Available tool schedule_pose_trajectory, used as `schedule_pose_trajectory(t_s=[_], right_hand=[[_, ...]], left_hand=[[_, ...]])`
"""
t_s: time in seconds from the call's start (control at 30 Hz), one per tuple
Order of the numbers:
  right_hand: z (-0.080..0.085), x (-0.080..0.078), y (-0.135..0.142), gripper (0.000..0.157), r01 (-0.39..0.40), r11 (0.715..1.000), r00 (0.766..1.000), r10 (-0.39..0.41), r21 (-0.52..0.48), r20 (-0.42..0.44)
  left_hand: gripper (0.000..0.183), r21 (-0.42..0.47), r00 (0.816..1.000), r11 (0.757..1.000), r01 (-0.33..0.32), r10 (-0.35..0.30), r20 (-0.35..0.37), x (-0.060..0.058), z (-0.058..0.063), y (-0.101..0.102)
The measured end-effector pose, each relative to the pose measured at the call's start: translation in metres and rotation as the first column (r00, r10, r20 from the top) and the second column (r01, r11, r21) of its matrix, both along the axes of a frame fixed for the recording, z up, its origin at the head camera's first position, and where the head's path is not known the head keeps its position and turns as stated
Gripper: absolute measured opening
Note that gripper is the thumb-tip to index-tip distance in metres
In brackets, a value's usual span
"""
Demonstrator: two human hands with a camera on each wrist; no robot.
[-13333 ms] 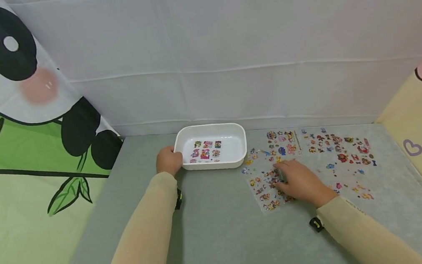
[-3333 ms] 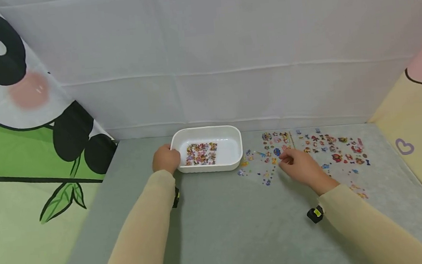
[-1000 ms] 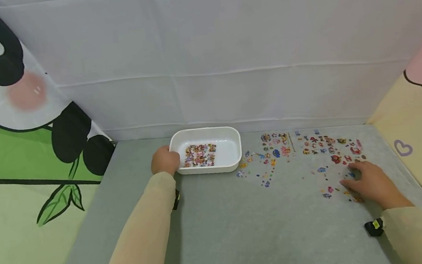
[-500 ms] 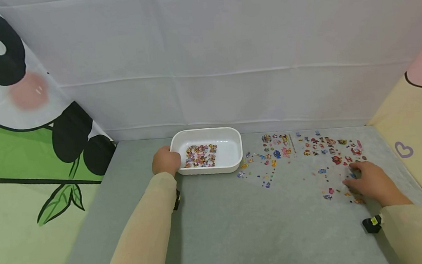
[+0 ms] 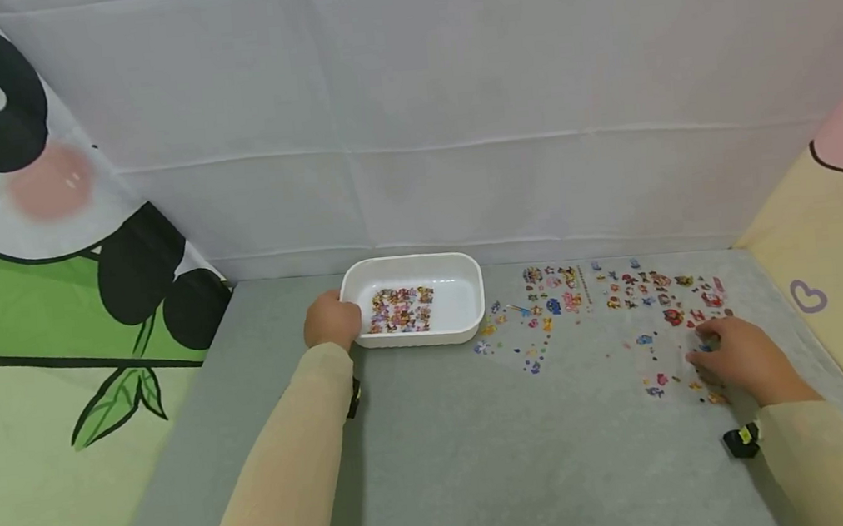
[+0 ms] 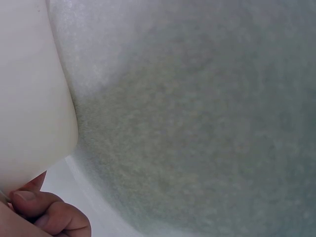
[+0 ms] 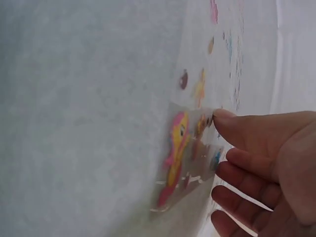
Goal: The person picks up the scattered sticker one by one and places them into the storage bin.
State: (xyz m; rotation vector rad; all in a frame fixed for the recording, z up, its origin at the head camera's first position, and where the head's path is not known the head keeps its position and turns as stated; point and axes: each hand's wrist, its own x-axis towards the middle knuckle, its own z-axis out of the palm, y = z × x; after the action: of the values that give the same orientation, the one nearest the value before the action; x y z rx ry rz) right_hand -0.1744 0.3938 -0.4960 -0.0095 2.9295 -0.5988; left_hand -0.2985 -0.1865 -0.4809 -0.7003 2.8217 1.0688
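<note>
My left hand (image 5: 332, 321) grips the left rim of a white plastic tray (image 5: 465, 332). Inside it lies a patch of small colourful cartoon stickers (image 5: 400, 310). In the left wrist view, curled fingers (image 6: 61, 216) sit right at the tray's wall (image 6: 34, 98). My right hand (image 5: 748, 360) is low over the right-hand clear sticker sheet (image 5: 649, 364). In the right wrist view, thumb and index finger are spaced apart along the edge of a glossy, bent-looking part of the sheet, which carries a pink-and-yellow pony sticker (image 7: 177, 143). The other fingers are loosely bent.
More clear sheets with scattered stickers lie between tray and right hand, including one group (image 5: 552, 289) beside the tray and another (image 5: 657, 286) at the back right. A grey cloth (image 5: 530, 471) covers the table, and a white curtain (image 5: 458, 168) hangs behind it.
The sheet once under my right hand is gone from there, and the tray holds a denser sticker patch. My right hand moved right; over the last second it shifts only slightly. The left hand stays put.
</note>
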Motion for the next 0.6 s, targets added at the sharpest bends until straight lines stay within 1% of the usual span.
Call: schedule_pose_trajectory(t_s=[0.2, 0.4, 0.6], right_hand=[[-0.002, -0.004, 0.004, 0.058, -0.011, 1.0, 1.0, 0.011, -0.015, 0.02], [-0.003, -0.013, 0.01, 0.058, -0.03, 0.999, 0.999, 0.031, -0.032, 0.041], [-0.004, -0.017, 0.013, 0.056, -0.018, 0.999, 0.998, 0.02, -0.039, 0.064]], left_hand=[[0.044, -0.009, 1.0, 1.0, 0.012, -0.012, -0.014, 0.0, -0.001, -0.001], [0.044, -0.015, 1.0, 1.0, 0.016, -0.016, -0.018, 0.0, 0.0, -0.002], [0.044, -0.007, 1.0, 1.0, 0.015, -0.015, -0.021, 0.001, 0.0, -0.001]])
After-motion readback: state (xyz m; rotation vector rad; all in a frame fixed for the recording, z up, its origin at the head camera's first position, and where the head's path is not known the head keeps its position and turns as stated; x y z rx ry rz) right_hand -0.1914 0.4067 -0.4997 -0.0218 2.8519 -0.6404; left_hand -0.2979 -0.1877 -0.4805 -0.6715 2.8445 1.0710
